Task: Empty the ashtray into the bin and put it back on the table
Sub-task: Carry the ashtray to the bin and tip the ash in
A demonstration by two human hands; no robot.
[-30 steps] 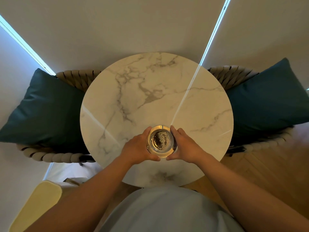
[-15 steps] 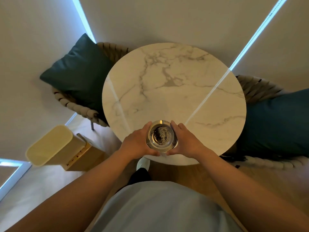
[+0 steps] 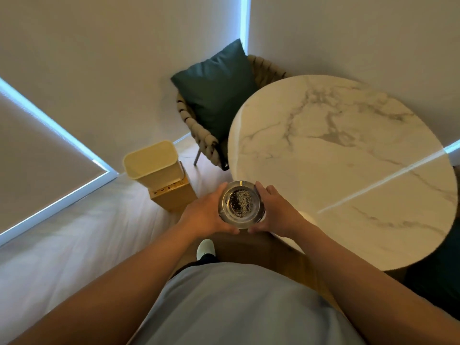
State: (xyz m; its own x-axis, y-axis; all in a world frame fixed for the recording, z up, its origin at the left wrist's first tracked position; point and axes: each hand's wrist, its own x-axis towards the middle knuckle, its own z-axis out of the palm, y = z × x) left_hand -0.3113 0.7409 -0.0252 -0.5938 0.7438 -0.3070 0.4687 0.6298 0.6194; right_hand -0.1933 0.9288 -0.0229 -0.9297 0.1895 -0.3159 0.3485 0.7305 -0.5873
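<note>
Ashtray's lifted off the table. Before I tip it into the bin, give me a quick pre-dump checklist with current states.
1. Ashtray gripped by left hand and right hand: ok.
2. Ashtray level, ash inside: ok.
3. Bin open at the top: ok.
4. Ashtray above the bin: not ok, bin sits ahead to the left.
5. Floor clear of obstacles up to the bin: ok.
6. Bin has room inside: cannot tell.

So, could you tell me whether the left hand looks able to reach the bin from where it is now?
Probably yes: the bin stands open on the floor ahead-left of the left hand, nothing between them. That hand shares the full ashtray with the right hand.
</note>
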